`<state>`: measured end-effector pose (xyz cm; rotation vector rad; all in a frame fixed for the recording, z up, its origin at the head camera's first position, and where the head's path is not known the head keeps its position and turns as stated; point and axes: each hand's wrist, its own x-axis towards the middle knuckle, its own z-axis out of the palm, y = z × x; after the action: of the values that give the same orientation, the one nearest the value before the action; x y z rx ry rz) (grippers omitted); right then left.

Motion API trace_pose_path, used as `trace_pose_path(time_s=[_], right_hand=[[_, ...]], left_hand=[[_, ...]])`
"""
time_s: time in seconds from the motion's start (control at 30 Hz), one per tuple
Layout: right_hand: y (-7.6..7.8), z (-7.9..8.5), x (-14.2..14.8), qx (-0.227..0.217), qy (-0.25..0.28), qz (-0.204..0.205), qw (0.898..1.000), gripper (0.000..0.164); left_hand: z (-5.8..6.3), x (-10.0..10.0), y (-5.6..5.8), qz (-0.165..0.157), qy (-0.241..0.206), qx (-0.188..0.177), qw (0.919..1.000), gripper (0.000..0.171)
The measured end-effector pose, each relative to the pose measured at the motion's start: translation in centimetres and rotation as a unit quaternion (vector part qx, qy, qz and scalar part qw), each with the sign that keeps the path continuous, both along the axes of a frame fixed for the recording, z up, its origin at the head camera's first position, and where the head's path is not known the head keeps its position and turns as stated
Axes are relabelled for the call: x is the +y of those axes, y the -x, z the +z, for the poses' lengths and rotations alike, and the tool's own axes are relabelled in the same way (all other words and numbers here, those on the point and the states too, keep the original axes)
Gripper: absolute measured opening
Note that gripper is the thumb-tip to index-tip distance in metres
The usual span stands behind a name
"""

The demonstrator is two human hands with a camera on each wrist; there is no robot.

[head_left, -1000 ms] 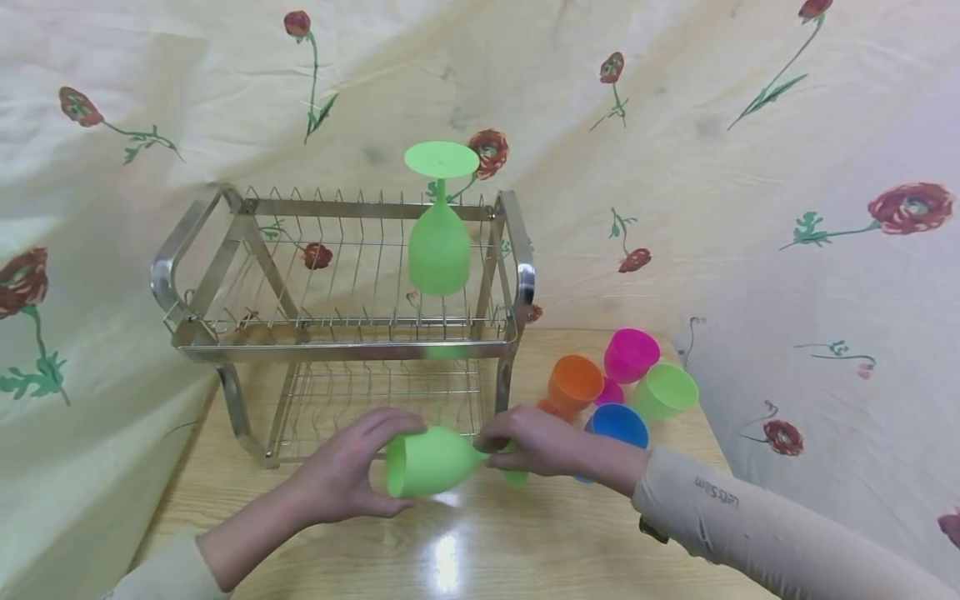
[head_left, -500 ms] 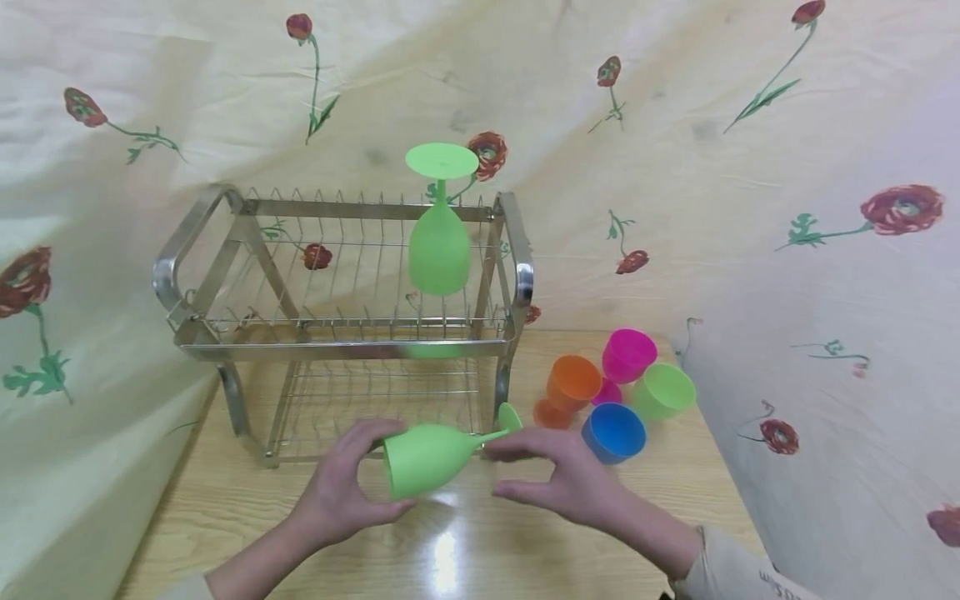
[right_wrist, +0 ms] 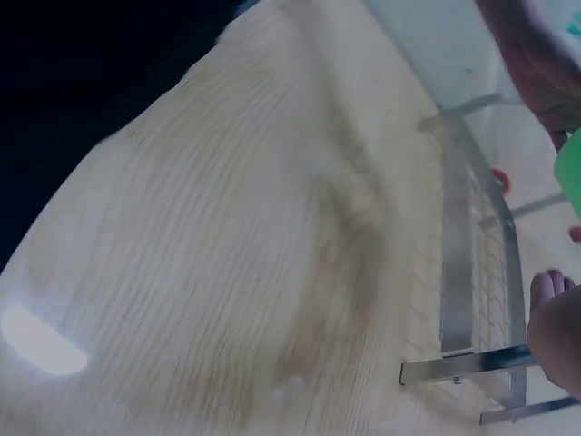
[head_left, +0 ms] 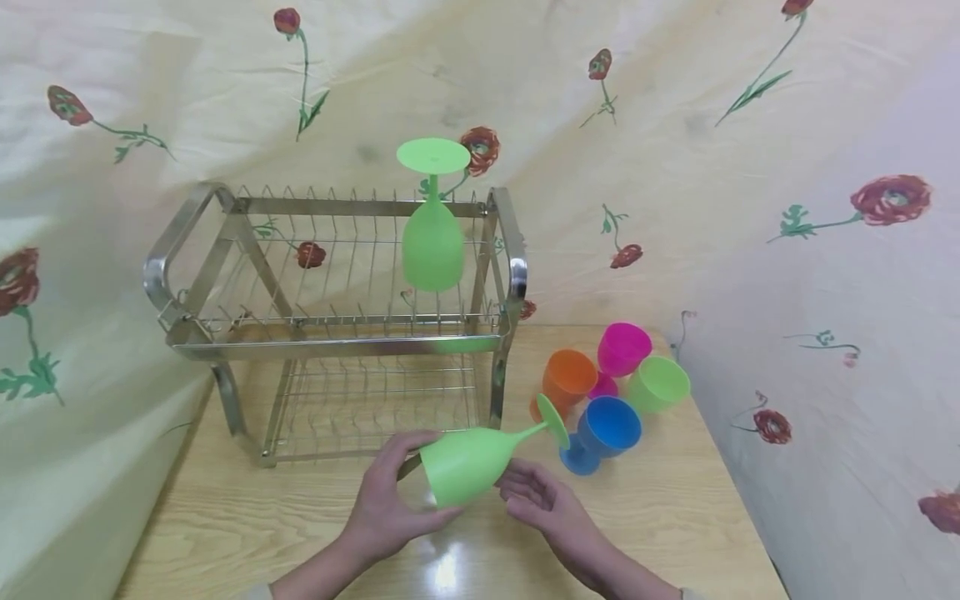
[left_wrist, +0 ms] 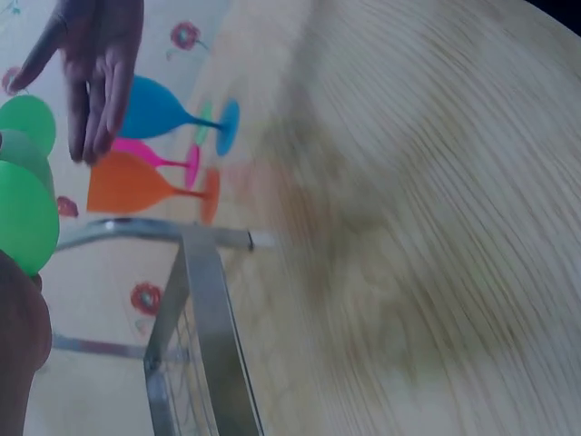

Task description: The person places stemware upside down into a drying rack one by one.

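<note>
A light green plastic goblet (head_left: pixel 468 467) lies tilted in the air above the table, its mouth to the left and its foot up to the right. My left hand (head_left: pixel 382 508) grips it around the rim end of the bowl, thumb below and fingers above. Just under the bowl and stem is my right hand (head_left: pixel 551 521), fingers loosely bent and holding nothing; whether it touches the bowl I cannot tell. In the left wrist view that right hand (left_wrist: pixel 98 73) has its fingers extended. Another green goblet (head_left: pixel 433 246) stands upside down on the upper tier of the metal dish rack (head_left: pixel 337 348).
To the right of the rack, an orange goblet (head_left: pixel 570 373), a pink goblet (head_left: pixel 624 348), a pale green goblet (head_left: pixel 660 383) and a blue goblet (head_left: pixel 609 425) stand grouped upright on the wooden table (head_left: pixel 690 517). A flowered cloth (head_left: pixel 675 167) hangs behind.
My right hand has let go of the green goblet's stem and moved down below it. With the left hand, the goblet has shifted right and its foot has risen.
</note>
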<state>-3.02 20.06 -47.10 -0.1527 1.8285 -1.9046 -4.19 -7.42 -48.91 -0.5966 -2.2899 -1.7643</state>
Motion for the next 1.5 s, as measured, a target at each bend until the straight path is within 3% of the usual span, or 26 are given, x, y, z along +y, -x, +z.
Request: trace_pose_path(time_s=[0.23, 0.5, 0.73, 1.0, 1.27, 1.37, 1.5], right_hand=[[1.2, 0.6, -0.2, -0.04, 0.054, -0.06, 0.996, 0.072], [2.4, 1.5, -0.7, -0.023, 0.025, -0.126, 0.991, 0.079], [2.7, 2.0, -1.5, -0.026, 0.012, -0.175, 0.984, 0.074], [2.7, 2.7, -2.4, -0.021, -0.002, -0.204, 0.979, 0.077], [3.0, 3.2, -3.3, -0.017, -0.02, -0.214, 0.977, 0.072], [3.1, 3.1, -3.5, -0.011, -0.026, -0.217, 0.976, 0.07], [3.5, 3.1, -3.4, 0.002, -0.033, -0.226, 0.974, 0.068]], left_hand=[[0.0, 2.3, 0.7, 0.016, -0.043, -0.014, 0.9989, 0.086], [-0.1, 3.8, 1.4, 0.013, -0.061, -0.002, 0.998, 0.085], [-0.5, 4.6, 1.9, 0.042, -0.033, 0.027, 0.9982, 0.089], [-1.3, 5.2, 2.3, 0.048, -0.005, 0.073, 0.9962, 0.094], [-1.6, 5.9, 2.5, 0.075, 0.02, 0.148, 0.9859, 0.093], [-1.6, 6.1, 2.5, 0.087, 0.027, 0.155, 0.9838, 0.093], [-1.7, 6.6, 2.5, 0.089, 0.024, 0.136, 0.9863, 0.096]])
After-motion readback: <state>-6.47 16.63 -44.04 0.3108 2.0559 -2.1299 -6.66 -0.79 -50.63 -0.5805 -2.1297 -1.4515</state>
